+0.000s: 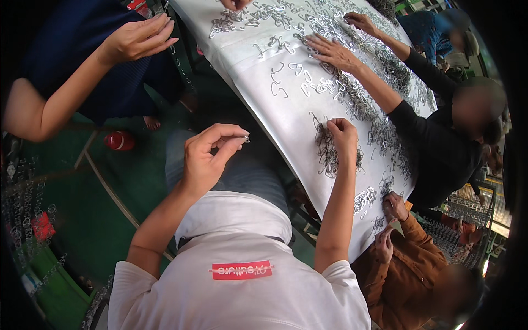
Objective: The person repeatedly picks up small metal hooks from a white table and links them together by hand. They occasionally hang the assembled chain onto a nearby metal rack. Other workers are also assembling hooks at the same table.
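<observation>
My left hand (206, 157) is raised over my lap, off the table's left edge. Its thumb and forefinger pinch a small metal piece, probably a hook, of which only a shiny tip (247, 139) shows. My right hand (343, 135) is over the table, fingertips closed together at a pile of dark bent-wire hooks (328, 157). A thin hook (314, 117) stands out beside its fingers; whether they grip it or another I cannot make out. Several loose silver hooks (278, 82) lie farther up the white table (258, 82).
More heaps of hooks (379, 104) cover the table's right side. Across it, a co-worker's hand (335, 54) lies among hooks, and another person's hands (388, 242) work near the right corner. At left stands a person with a raised hand (137, 39). A red round object (119, 141) sits on the floor.
</observation>
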Available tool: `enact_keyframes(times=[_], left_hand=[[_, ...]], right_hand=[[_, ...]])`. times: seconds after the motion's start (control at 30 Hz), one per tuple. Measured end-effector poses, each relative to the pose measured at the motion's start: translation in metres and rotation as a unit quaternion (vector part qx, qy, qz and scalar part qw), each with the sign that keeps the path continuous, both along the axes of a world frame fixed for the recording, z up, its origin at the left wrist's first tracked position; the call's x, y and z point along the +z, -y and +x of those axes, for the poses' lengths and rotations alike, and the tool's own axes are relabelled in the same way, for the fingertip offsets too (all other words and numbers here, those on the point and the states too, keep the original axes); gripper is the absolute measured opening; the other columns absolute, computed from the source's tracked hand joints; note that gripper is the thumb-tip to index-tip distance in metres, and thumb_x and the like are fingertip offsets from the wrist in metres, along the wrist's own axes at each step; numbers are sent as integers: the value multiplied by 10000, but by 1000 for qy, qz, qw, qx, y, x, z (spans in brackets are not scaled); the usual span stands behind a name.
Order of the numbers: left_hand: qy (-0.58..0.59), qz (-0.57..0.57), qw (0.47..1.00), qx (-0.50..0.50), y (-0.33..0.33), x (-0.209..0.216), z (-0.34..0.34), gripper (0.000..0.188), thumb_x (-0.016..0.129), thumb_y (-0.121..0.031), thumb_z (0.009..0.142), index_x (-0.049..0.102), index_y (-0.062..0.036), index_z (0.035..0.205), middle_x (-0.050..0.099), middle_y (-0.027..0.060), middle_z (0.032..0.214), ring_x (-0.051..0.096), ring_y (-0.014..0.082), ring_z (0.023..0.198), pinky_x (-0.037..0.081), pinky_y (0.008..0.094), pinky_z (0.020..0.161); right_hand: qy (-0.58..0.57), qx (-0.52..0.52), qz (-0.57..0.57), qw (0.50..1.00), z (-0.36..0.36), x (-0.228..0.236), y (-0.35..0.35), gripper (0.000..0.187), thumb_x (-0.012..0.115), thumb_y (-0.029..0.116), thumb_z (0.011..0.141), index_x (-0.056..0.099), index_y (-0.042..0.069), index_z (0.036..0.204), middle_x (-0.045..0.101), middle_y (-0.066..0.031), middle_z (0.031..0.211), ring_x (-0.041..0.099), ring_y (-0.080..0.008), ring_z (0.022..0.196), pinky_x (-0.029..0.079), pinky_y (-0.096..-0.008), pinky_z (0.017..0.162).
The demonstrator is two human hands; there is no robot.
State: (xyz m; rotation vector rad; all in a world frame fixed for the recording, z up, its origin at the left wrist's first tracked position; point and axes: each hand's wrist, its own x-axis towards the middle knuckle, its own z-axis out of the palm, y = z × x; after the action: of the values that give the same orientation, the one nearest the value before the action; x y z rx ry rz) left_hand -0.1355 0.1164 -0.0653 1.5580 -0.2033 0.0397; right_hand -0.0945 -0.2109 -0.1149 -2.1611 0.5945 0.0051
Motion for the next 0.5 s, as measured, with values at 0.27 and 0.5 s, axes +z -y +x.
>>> enact_keyframes(times=[0.27,0.5], left_hand=[[-18,6,1000,-14,1,0,-4,163,609,51,841,665,-18,977,667,53,863,632,83,718,494,194,605],[29,31,999,-18,6,-1,-4,155,618,62,828,665,-5,959,664,47,871,610,68,685,463,176,573]], right_hand=[[11,-47,18,999,-9,13,-6,150,652,96,831,656,-39,895,660,-69,749,596,-108,585,498,-244,524],[-64,8,-142,988,-14,21,-7,191,665,167,787,697,-3,869,667,-66,720,653,-162,694,513,-315,632]])
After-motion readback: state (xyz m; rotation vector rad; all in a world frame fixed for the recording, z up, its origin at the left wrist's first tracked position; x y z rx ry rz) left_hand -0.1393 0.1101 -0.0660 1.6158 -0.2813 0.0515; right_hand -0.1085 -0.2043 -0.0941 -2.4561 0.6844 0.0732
